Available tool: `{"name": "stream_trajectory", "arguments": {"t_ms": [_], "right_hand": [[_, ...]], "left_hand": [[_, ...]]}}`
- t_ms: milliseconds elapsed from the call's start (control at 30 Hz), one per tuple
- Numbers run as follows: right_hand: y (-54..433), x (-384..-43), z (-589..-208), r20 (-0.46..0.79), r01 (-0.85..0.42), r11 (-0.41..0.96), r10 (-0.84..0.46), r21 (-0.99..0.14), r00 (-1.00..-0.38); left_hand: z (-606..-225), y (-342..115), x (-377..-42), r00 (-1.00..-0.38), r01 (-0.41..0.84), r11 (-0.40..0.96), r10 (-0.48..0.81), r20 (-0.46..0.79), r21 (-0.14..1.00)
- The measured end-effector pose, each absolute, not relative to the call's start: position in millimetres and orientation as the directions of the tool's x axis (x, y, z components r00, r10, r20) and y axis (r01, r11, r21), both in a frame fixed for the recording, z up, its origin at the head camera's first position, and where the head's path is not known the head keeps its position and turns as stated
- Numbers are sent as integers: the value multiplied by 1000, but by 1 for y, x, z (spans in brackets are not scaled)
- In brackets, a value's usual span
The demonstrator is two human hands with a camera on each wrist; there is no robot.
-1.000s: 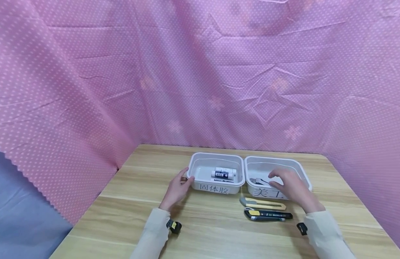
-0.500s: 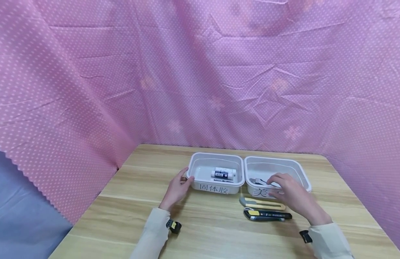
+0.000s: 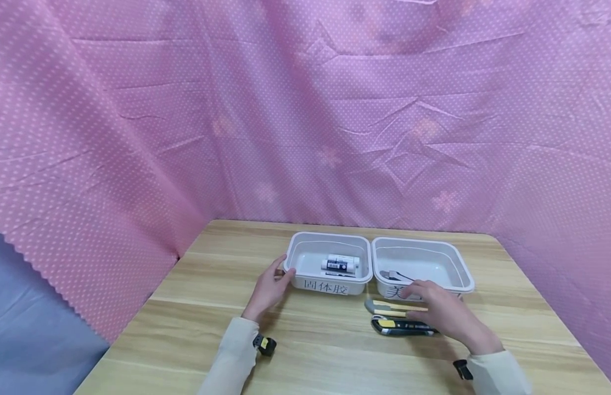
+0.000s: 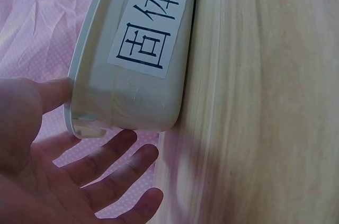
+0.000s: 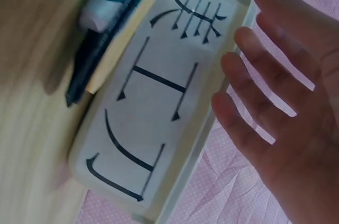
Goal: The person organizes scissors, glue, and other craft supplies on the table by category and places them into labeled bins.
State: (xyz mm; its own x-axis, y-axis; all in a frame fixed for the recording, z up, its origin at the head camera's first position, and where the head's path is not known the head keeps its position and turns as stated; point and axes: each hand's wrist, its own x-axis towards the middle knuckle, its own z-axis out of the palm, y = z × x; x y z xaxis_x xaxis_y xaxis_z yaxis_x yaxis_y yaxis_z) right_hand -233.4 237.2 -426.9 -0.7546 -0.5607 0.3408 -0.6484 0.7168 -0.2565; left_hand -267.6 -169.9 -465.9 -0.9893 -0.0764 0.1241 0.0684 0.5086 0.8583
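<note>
My left hand (image 3: 269,288) is at the left front corner of a white plastic tub (image 3: 330,236), thumb at the rim, other fingers spread along its side. Glue sticks (image 3: 337,266) lie inside that tub. A second white tub (image 3: 418,241) stands to its right, with a grey-and-black utility knife (image 3: 396,275) in it. Over this tub's front edge hovers my right hand (image 3: 446,311), fingers loosely spread, holding nothing. Below the hand, a yellow utility knife (image 3: 389,307) and a black-and-yellow utility knife (image 3: 396,326) lie side by side, their right ends partly hidden by it.
Both tubs carry paper labels with black characters: the left label (image 4: 143,46) and the right label (image 5: 153,91). They stand side by side near the far part of the wooden table (image 3: 315,356). A pink dotted cloth (image 3: 305,137) hangs behind.
My right hand has drawn back from over the right tub toward its front edge and the knives lying before it. The left hand stays at the left tub's corner.
</note>
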Motion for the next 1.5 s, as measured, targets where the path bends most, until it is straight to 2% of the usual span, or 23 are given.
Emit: {"name": "stream_trajectory", "arguments": {"t_ms": [333,600,1200,1500], "right_hand": [[241,-233,-435,252,-658,699,-607,-281,-753],[244,-229,-439,135,-607,716,-602,-344,-787],[245,-231,-452,149,-640,685,-633,-349,-759],[243,-229,-451,95,-606,711,-618,-358,-781]], "left_hand": [[-465,-169,-269,-990,58,510,-81,116,858],[-465,-170,-268,-991,59,514,-75,113,856],[-464,-171,-267,-991,57,522,-73,111,851],[-463,-169,-267,-993,37,517,-78,89,855]]}}
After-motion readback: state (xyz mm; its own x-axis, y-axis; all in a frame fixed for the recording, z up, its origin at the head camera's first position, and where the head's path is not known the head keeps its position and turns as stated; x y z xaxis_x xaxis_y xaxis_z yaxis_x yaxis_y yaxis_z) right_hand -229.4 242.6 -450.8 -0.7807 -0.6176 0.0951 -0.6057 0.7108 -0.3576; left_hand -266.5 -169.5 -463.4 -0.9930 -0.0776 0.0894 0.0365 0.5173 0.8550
